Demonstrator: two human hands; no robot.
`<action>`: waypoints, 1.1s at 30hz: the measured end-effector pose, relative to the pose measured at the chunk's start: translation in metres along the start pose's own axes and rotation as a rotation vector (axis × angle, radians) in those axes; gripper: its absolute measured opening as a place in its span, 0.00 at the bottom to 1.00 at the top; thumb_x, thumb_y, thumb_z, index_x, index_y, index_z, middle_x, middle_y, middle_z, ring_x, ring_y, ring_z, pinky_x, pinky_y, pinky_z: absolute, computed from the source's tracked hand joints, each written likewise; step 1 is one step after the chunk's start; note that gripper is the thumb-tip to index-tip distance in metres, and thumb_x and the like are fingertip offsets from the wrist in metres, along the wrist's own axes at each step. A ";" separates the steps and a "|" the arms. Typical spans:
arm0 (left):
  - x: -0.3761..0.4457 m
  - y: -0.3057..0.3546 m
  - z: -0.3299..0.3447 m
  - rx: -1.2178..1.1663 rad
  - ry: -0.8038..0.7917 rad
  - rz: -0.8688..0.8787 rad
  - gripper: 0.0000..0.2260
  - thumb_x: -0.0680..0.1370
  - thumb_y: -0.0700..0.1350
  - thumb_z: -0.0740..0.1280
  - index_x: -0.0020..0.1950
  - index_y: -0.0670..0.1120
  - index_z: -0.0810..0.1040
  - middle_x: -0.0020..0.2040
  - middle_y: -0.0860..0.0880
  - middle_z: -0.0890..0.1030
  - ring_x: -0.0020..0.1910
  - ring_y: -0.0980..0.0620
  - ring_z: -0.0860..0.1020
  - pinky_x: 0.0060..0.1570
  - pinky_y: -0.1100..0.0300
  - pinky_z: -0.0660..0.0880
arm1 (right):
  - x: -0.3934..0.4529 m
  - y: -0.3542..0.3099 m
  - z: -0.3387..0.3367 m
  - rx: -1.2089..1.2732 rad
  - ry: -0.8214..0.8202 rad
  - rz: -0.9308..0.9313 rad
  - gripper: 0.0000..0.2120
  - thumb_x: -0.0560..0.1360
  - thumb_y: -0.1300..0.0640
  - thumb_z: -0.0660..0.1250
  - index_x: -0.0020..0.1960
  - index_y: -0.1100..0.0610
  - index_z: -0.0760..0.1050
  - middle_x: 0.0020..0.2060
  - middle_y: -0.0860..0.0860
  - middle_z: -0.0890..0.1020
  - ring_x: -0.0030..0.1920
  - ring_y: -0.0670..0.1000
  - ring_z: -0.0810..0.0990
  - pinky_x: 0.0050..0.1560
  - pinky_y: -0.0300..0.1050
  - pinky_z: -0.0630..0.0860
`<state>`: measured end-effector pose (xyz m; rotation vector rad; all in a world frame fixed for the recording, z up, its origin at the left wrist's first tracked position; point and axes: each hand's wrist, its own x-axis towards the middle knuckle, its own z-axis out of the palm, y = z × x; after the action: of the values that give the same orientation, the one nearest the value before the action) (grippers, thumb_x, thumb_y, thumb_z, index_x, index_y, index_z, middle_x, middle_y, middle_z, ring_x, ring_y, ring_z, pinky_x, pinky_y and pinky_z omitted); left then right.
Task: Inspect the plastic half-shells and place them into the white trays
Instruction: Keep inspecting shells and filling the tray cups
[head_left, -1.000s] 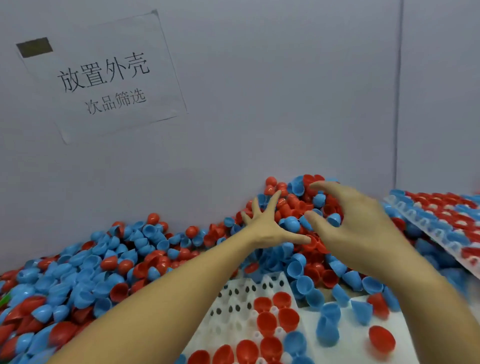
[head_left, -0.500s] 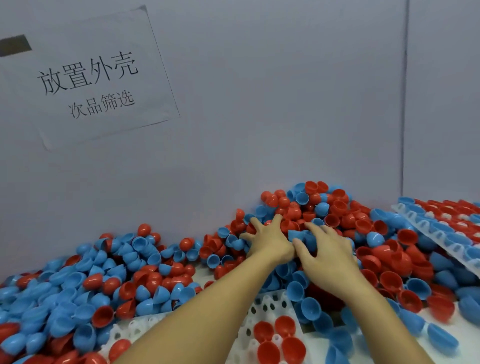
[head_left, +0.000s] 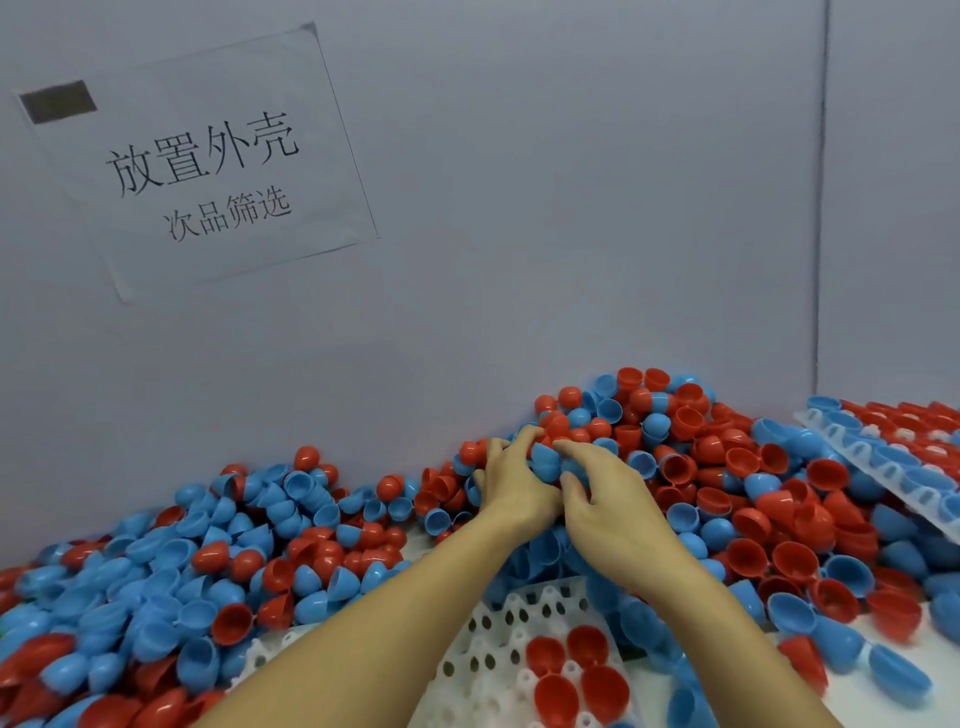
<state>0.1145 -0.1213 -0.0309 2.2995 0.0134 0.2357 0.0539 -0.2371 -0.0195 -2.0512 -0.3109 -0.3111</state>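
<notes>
Both hands are seen reaching forward into the heap of red and blue plastic half-shells (head_left: 691, 467) banked against the grey wall (head_left: 519, 208) at 12 to 1 o'clock of the view.

Left hand (head_left: 511, 480): fingers are curled into the heap, and a blue half-shell (head_left: 545, 460) is held between its fingertips and those of the right hand. Grip closed on that shell.

Right hand (head_left: 605, 501): fingers are bent downward over the same blue half-shell and the shells just beside it; thumb is tucked underneath. Whether one shell or several are pinched cannot be told. The two hands are touching at the fingertips.

Loose half-shells are spread over the table from 9 o'clock, where blue ones dominate (head_left: 171, 571), round to 3 o'clock, where red ones (head_left: 795, 525) are thicker.

A white tray (head_left: 498, 644) with rows of holes lies between the forearms at 6 o'clock; red half-shells (head_left: 571, 670) are seated in its nearer pockets, open side up. A second white tray (head_left: 883, 462), filled with red and blue shells, is tilted on the heap at 3 o'clock.

A paper sign (head_left: 208, 171) with printed Chinese characters is fixed to the wall at 10 o'clock.
</notes>
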 end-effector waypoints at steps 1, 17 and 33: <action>-0.001 0.000 -0.003 -0.028 0.016 -0.007 0.18 0.74 0.46 0.70 0.63 0.57 0.73 0.62 0.48 0.68 0.62 0.41 0.72 0.61 0.46 0.76 | -0.001 -0.003 0.001 0.013 -0.004 -0.012 0.21 0.83 0.61 0.58 0.75 0.54 0.67 0.72 0.49 0.71 0.69 0.46 0.70 0.71 0.45 0.68; -0.012 -0.035 -0.114 -0.743 0.005 -0.310 0.09 0.71 0.36 0.75 0.46 0.49 0.83 0.51 0.41 0.85 0.47 0.43 0.85 0.41 0.46 0.82 | 0.004 -0.001 -0.015 0.008 -0.030 -0.024 0.21 0.82 0.57 0.61 0.74 0.47 0.67 0.70 0.44 0.72 0.50 0.37 0.80 0.42 0.24 0.72; -0.084 -0.099 -0.201 -0.967 0.131 -0.330 0.16 0.64 0.40 0.75 0.52 0.43 0.86 0.55 0.39 0.85 0.52 0.40 0.85 0.45 0.42 0.81 | -0.003 -0.035 -0.029 -0.050 -0.223 -0.102 0.15 0.81 0.52 0.62 0.67 0.42 0.73 0.52 0.33 0.75 0.48 0.32 0.74 0.39 0.27 0.72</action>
<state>0.0035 0.0861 0.0145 1.2921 0.2807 0.1664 0.0363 -0.2463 0.0210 -2.1267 -0.5506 -0.1529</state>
